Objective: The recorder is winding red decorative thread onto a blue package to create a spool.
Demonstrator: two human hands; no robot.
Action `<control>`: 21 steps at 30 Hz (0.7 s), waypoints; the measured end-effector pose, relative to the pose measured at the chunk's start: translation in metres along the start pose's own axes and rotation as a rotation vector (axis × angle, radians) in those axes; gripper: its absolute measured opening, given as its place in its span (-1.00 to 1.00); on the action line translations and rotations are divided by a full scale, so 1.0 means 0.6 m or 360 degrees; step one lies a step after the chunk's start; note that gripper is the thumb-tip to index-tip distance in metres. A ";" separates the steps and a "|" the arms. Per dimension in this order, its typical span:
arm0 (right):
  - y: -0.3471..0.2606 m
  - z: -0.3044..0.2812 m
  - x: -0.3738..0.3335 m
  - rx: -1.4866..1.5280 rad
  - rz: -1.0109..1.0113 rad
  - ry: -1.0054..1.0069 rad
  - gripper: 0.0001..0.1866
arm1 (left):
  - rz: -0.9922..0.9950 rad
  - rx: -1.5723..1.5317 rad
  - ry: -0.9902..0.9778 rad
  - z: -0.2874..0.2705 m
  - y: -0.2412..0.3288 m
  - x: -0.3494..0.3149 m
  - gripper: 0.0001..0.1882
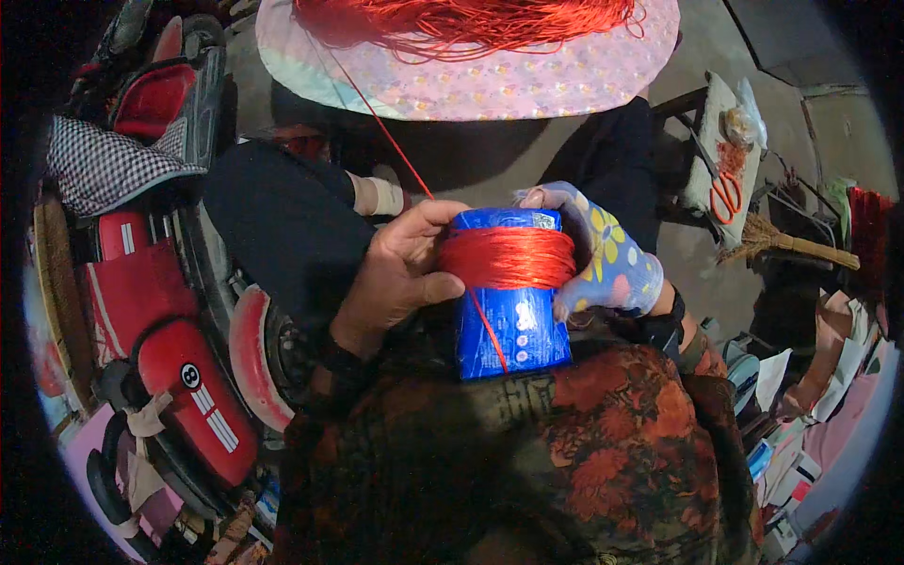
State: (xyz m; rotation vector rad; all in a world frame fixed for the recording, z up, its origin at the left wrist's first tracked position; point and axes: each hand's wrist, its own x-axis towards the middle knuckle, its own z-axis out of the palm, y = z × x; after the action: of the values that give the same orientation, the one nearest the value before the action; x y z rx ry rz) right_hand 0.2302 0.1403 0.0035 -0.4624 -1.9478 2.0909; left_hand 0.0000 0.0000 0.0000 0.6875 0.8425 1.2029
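Snugly, glossy cord (508, 257) rings the boxy blue pack (521, 330) between hands (400, 266) (610, 259).

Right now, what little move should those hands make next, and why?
Maybe turn the blue packet slightly with the gloved right hand, the left hand guiding the red strand: red cord circles the packet, and the strand runs from the cord pile to the left hand.

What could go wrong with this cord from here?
The loose heap of red cord could tangle and snag the straight strand running toward the left hand. The slanting strand on the front of the blue pack lies outside the wound band, so it might catch on the floral garment.
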 end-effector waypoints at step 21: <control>0.013 0.037 0.019 0.0590 0.0125 0.0305 -0.31 | 0.0033 -0.0382 0.0039 0.001 -0.006 0.013 -0.03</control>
State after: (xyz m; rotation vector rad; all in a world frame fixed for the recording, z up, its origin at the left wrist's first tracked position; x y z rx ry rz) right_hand 0.2113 0.1237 -0.0039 -0.6386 -1.4176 2.2916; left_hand 0.0032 0.0068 -0.0042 0.4878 0.6980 1.3086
